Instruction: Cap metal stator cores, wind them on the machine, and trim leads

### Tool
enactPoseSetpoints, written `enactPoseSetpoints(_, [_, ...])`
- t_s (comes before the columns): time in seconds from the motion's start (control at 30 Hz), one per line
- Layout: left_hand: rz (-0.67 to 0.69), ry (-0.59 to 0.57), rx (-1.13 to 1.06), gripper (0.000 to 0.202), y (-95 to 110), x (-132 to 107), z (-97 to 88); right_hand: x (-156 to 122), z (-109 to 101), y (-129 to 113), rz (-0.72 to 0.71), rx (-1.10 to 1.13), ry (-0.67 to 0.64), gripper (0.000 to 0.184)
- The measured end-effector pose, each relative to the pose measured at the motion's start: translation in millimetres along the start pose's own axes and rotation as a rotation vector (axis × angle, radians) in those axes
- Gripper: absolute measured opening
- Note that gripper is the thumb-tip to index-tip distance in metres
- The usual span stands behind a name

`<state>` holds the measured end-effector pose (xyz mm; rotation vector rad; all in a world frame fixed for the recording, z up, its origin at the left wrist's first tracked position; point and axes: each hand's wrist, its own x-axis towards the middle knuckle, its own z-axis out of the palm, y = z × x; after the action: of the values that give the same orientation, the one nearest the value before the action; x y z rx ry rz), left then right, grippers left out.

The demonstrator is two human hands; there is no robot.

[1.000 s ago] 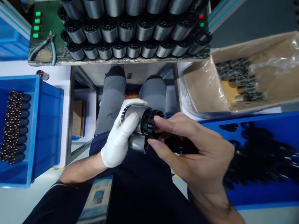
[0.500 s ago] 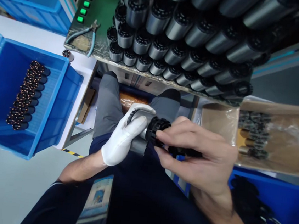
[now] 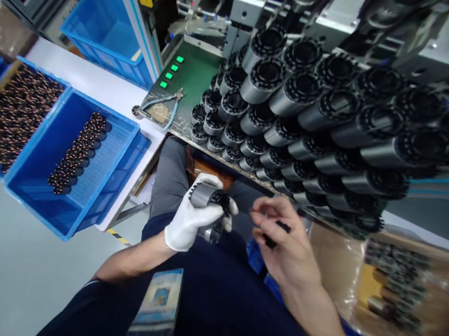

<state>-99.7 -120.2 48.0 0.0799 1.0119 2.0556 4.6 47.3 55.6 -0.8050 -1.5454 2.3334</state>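
Observation:
In the head view my left hand (image 3: 193, 218), in a white glove, is closed around silver motor stator cores (image 3: 205, 194) with black slotted end rings. There seem to be two of them, one above the other, partly hidden by my fingers. My bare right hand (image 3: 283, 238) is a short way to the right, apart from the cores. Its fingers are curled round a black plastic piece (image 3: 275, 236), mostly hidden in the palm. Thumb and fingertip are pinched close together, and I cannot make out anything between them.
Stacked stator cores (image 3: 280, 131) cover the green bench (image 3: 196, 74), beside pliers (image 3: 170, 106) and lit green buttons. A machine (image 3: 249, 10) stands behind. Blue bins (image 3: 130, 147) with copper-wound parts are at left. A plastic-lined carton (image 3: 443, 298) holds more cores at right.
My right hand has come off the black end ring and moved away to the right. My left hand keeps hold of the cores, now turned. The view has tilted up toward the machine.

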Motion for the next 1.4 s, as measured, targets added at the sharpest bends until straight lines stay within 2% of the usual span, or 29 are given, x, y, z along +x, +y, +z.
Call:
enactPoseSetpoints(0.07, [-0.006, 0.022, -0.04, 0.074, 0, 5, -9.4, 0, -5, 18, 0.231, 0.039, 0.059, 0.053])
enactPoseSetpoints(0.13, [-0.007, 0.066, -0.012, 0.074, -1, 9, -19.6, 0, -6, 34, 0.311, 0.041, 0.086, 0.057])
enactPoseSetpoints(0.27, [-0.067, 0.086, 0.068, 0.078, -9, 12, -31.4, 8, 0, 42, 0.238, 0.067, 0.129, 0.067])
enactPoseSetpoints(0.37, [-0.114, 0.079, 0.037, 0.078, -15, 14, -32.6, 17, 11, 30, 0.193, 0.065, 0.116, 0.065])
enactPoseSetpoints(0.43, [-0.124, 0.101, -0.007, 0.077, -16, 16, -32.5, 17, 20, 19, 0.172, 0.02, 0.041, 0.057])
enactPoseSetpoints(0.53, [-0.098, 0.199, -0.086, 0.076, -8, 19, -32.5, 12, 31, 1, 0.052, -0.138, -0.103, 0.04])
enactPoseSetpoints(0.6, [-0.086, 0.251, -0.127, 0.078, 5, 20, -31.5, 5, 38, -10, -0.105, -0.307, -0.178, 0.024])
enactPoseSetpoints(0.67, [-0.067, 0.253, -0.143, 0.077, 19, 17, -28.4, -1, 46, -18, -0.306, -0.5, -0.213, 0.013])
enactPoseSetpoints(0.77, [0.023, 0.258, -0.137, 0.066, 38, 8, -19.8, -11, 60, -25, -0.516, -0.699, -0.188, 0.024])
enactPoseSetpoints(0.87, [0.133, 0.317, -0.108, 0.054, 49, 2, -10.3, -17, 72, -25, -0.565, -0.706, -0.149, 0.03])
enactPoseSetpoints(1.0, [0.161, 0.248, -0.074, 0.046, 54, 0, -2.8, -22, 78, -25, -0.614, -0.704, -0.158, 0.028])
enactPoseSetpoints(1.07, [0.168, 0.199, -0.074, 0.042, 54, 1, -0.2, -24, 75, -25, -0.593, -0.694, -0.177, 0.031])
enactPoseSetpoints(1.2, [0.173, 0.166, -0.067, 0.042, 52, 8, 7.2, -22, 64, -24, -0.65, -0.635, -0.207, 0.051])
enactPoseSetpoints(1.3, [0.134, 0.185, -0.053, 0.042, 50, 15, 14.2, -18, 55, -23, -0.699, -0.623, -0.163, 0.049])
enactPoseSetpoints(1.4, [0.122, 0.184, 0.029, 0.042, 46, 21, 20.2, -14, 43, -27, -0.718, -0.625, -0.177, 0.048])
